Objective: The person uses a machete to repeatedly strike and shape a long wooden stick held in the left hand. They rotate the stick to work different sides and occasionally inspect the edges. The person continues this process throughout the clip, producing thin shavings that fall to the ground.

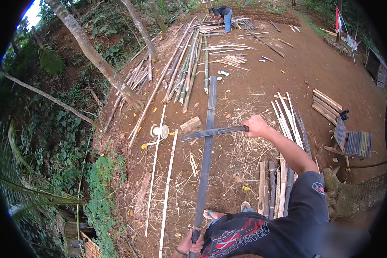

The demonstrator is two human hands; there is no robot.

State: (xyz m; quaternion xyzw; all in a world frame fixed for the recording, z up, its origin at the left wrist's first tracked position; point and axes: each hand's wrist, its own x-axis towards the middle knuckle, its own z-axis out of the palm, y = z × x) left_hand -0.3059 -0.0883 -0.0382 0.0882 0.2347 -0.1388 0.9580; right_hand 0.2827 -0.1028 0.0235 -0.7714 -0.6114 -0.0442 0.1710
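My left hand (191,243) is closed around the near end of a long, dark bamboo slat (203,172), close to my body. The slat stretches away from me over the dirt. In my right hand (256,126), a machete (221,131) is gripped by its dark handle, my arm reaching forward from the right. Its blade points left and lies across the slat beyond the middle of its length; whether the two touch, I cannot tell. Two thin pale bamboo strips (167,193) rest on the ground left of the slat.
Bamboo poles (189,64) are heaped ahead, where another person (224,18) bends over. A wood block (190,124) and a pale spool (160,131) sit left of the blade. Cut slats (271,189) lie at right, near a bamboo seat (359,144). Trees (86,47) and undergrowth border the left.
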